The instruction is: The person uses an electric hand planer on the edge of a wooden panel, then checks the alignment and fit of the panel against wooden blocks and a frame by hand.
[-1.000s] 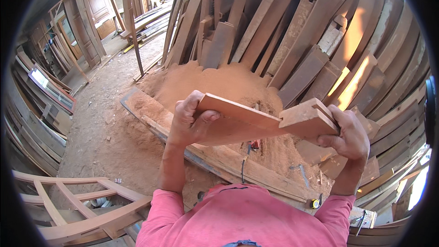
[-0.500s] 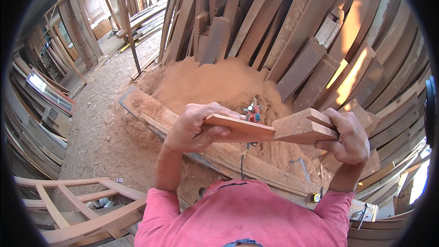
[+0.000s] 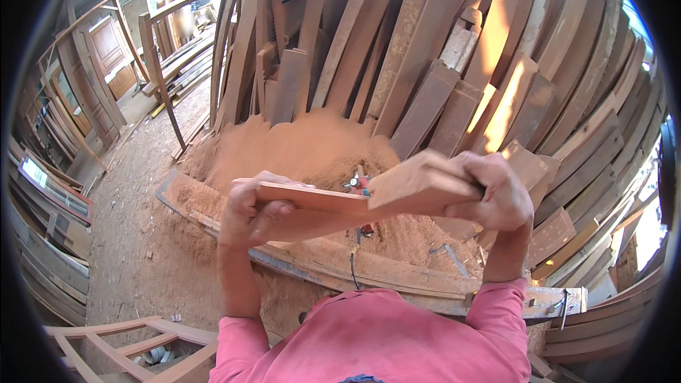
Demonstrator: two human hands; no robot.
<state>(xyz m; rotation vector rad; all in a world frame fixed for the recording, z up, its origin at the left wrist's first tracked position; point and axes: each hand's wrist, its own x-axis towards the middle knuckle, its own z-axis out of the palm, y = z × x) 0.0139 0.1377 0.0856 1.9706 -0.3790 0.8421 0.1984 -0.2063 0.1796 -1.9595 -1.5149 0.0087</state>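
Observation:
My left hand [image 3: 250, 211] grips a thin flat wooden panel [image 3: 312, 206] at its left end, thumb along the near face. My right hand [image 3: 495, 191] is closed round the right end of a thicker wooden piece [image 3: 418, 188]. The panel's right end meets the left end of the thick piece in midair; whether it sits inside a groove there, I cannot tell. Both are held up over a sawdust-strewn plank bench [image 3: 312, 259]. Behind them a red tool [image 3: 362, 186] with metal parts is half hidden.
Heaped sawdust [image 3: 298, 145] lies beyond the bench. Many boards [image 3: 397, 50] lean upright at the back and right. A wooden frame [image 3: 135, 347] is at the lower left, with a metal square [image 3: 450, 259] on the bench's right part. Doors [image 3: 110, 50] stand far left.
The whole view has shifted, so my hands and the surroundings appear farther left. The thick wooden piece is now tilted differently against the panel. Both hands keep their hold.

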